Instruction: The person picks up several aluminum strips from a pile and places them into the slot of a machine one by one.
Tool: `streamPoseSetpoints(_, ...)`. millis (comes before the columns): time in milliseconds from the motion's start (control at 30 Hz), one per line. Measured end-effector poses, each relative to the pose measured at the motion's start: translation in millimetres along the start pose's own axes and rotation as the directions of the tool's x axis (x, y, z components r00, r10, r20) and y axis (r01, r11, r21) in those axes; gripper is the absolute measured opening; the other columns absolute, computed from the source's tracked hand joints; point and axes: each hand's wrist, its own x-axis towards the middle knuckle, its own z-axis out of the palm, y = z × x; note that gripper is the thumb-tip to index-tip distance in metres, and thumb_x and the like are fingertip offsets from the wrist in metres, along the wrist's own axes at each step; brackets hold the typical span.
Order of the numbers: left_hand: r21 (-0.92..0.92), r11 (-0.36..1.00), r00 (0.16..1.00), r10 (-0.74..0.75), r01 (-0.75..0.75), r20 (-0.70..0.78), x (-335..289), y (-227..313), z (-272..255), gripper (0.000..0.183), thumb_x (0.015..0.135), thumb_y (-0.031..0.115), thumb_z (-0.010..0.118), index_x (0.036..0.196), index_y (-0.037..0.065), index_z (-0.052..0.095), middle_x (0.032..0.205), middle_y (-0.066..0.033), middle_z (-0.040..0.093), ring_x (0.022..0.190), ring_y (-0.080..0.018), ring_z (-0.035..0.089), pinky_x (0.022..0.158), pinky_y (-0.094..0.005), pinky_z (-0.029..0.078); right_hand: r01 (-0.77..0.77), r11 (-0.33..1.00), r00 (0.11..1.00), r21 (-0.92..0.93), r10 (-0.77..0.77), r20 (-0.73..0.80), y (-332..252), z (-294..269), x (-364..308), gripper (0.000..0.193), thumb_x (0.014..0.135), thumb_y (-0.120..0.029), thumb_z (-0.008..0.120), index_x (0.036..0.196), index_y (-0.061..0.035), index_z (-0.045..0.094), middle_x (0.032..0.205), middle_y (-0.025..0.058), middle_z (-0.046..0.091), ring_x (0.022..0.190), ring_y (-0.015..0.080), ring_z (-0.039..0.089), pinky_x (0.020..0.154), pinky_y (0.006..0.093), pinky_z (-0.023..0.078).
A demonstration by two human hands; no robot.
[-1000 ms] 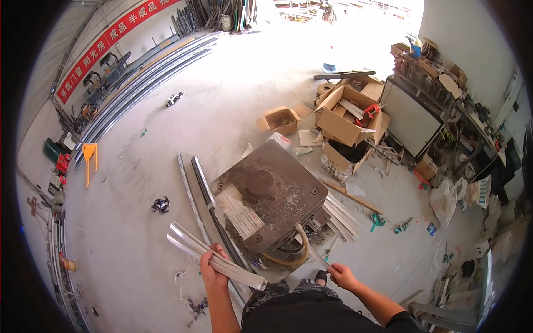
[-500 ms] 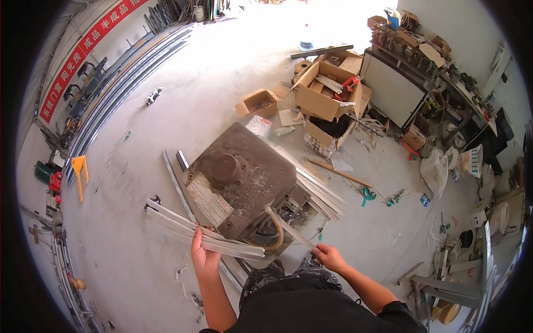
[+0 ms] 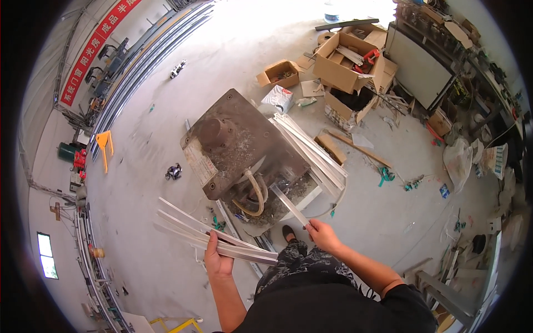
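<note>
My left hand point(image 3: 218, 260) is closed round a bundle of pale profile strips point(image 3: 251, 253), which fan out toward the far left. Between the fingers of my right hand point(image 3: 325, 236) is the near end of a single flat pale strip point(image 3: 290, 206). That strip's far end meets the near right side of a brown metal machine point(image 3: 264, 139), at a small fitting; whether it goes inside, I cannot tell. A beige hose point(image 3: 259, 194) loops over the machine's near edge. Debris covers the base below. More long pale strips point(image 3: 308, 150) lie along the machine's right side.
Beyond the machine stand open cardboard boxes point(image 3: 344, 77) and a white bag point(image 3: 278, 98). A wooden batten point(image 3: 361, 150) and green scraps point(image 3: 386, 176) lie on the floor to the right. Long metal profiles point(image 3: 150, 58) run along the far left, near a yellow stand point(image 3: 104, 145).
The view has turned, so the surroundings sit farther right. The left-hand bundle is spread wider at its far end. Both hands keep their strips, and a shoe now shows beside the machine.
</note>
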Motion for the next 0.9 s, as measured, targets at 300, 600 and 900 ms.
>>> streamPoseSetpoints(300, 0.064, 0.998, 0.998, 0.007, -0.012, 0.069, 5, 9, 14, 0.022, 0.085, 0.017, 0.062, 0.103, 0.008, 0.054, 0.098, -0.0029, 0.057, 0.093, -0.0184, 0.054, 0.084, -0.0359, 0.045, -0.069, 0.998, 0.997, 0.001, 0.069, -0.020, 3, 2, -2, 0.022, 0.088, -0.024, 0.049, 0.081, -0.0031, 0.051, 0.068, 0.0191, 0.055, 0.068, 0.0388, 0.053, 0.060, 0.0437, 0.041)
streamPoseSetpoints(600, 0.066, 0.996, 0.998, 0.062, -0.062, 0.003, 29, 37, -7, 0.020, 0.083, 0.019, 0.064, 0.100, 0.011, 0.055, 0.095, -0.0018, 0.058, 0.088, -0.0154, 0.055, 0.075, -0.0328, 0.047, -0.163, 0.970, 0.924, -0.180, 0.086, -0.373, 53, -39, -97, 0.018, 0.088, -0.016, 0.052, 0.077, -0.0027, 0.056, 0.058, 0.0066, 0.052, 0.053, 0.0158, 0.050, 0.052, 0.0298, 0.041)
streamPoseSetpoints(900, 0.122, 0.992, 0.997, 0.031, -0.040, 0.076, 37, 31, 31, 0.022, 0.083, 0.016, 0.063, 0.102, 0.013, 0.053, 0.090, -0.0004, 0.057, 0.082, -0.0147, 0.055, 0.069, -0.0317, 0.046, -0.006, 0.748, 0.757, -0.664, -0.431, -0.492, -62, -99, 81, 0.014, 0.082, -0.020, 0.057, 0.091, -0.0105, 0.063, 0.078, 0.0141, 0.055, 0.077, 0.0326, 0.054, 0.068, 0.0416, 0.044)
